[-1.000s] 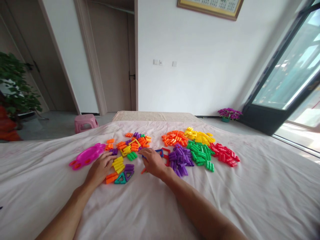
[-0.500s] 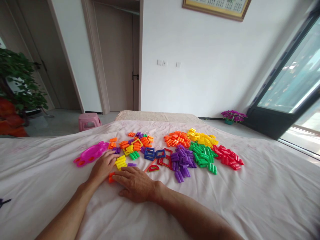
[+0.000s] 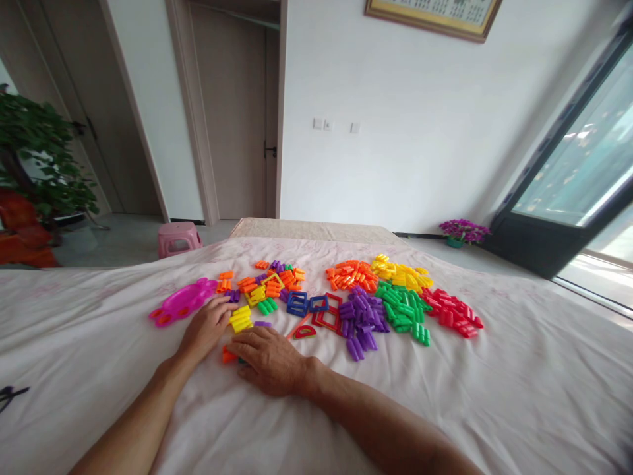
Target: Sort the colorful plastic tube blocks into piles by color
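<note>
My left hand lies on the cloth with its fingers stretched out. Its fingertips are by a purple building block and the left side of some yellow building blocks. My right hand is palm down just to the right, its fingers bent. A dark green building block peeks out between its fingers and thumb, mostly hidden. Just left of those fingertips is an orange building block. Above the right hand lies another purple block.
Separate heaps of purple, green, orange, yellow and red blocks lie on the right. Blue frames, a red frame and a mixed heap are mid-cloth. A pink toy tray lies left.
My right fingers have drawn back slightly from the orange block, so more of it shows, and a green block is now visible under them. My left hand stays about where it was.
</note>
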`<state>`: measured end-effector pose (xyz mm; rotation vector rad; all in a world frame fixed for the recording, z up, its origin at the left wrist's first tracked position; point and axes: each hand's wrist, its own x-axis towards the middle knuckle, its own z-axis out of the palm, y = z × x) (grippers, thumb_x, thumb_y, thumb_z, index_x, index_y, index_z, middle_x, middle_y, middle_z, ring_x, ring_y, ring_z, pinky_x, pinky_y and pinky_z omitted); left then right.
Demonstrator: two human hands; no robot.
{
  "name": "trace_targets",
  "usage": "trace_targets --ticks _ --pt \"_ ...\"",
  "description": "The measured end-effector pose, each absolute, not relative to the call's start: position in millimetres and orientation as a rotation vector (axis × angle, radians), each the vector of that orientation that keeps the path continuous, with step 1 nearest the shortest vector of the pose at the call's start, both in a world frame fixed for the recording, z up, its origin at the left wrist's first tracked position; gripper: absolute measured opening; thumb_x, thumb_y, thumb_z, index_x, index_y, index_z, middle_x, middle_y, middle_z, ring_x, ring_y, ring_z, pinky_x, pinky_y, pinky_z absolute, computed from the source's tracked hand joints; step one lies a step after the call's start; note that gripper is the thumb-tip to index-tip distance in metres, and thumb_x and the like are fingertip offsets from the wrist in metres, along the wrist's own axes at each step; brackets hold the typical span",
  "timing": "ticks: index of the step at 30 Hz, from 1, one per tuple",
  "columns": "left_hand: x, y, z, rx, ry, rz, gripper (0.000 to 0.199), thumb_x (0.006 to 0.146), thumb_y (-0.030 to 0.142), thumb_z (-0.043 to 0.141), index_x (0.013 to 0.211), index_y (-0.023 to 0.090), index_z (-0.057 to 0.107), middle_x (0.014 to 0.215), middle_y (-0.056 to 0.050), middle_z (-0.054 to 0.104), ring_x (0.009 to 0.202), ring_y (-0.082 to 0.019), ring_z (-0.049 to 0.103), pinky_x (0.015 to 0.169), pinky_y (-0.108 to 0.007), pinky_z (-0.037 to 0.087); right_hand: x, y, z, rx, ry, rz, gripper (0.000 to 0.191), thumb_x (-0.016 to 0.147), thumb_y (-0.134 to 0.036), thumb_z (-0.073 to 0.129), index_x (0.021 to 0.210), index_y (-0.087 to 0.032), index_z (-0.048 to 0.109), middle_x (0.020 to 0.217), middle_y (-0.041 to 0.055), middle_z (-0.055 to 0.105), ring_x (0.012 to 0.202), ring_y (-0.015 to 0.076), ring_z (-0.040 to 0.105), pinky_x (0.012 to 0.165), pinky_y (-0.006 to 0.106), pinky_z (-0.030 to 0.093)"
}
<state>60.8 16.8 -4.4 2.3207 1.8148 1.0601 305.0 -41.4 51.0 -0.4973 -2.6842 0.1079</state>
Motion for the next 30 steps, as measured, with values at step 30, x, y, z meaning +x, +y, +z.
trace_targets --ticks 30 --pt "57.2 20.2 -11.2 2.363 1.816 1.012 0.041 0.093 0.034 0.039 0.108 0.020 0.075 0.126 -0.010 0.067 0.124 -0.024 0.058 0.111 -0.041 0.043 312.9 -35.1 41.4 -0.569 -2.456 0.304 0.029 0.083 -0.013 0.055 0.110 -0.022 0.061 0.109 0.0066 0.064 0.102 0.0189 0.059 0.092 0.032 0.046"
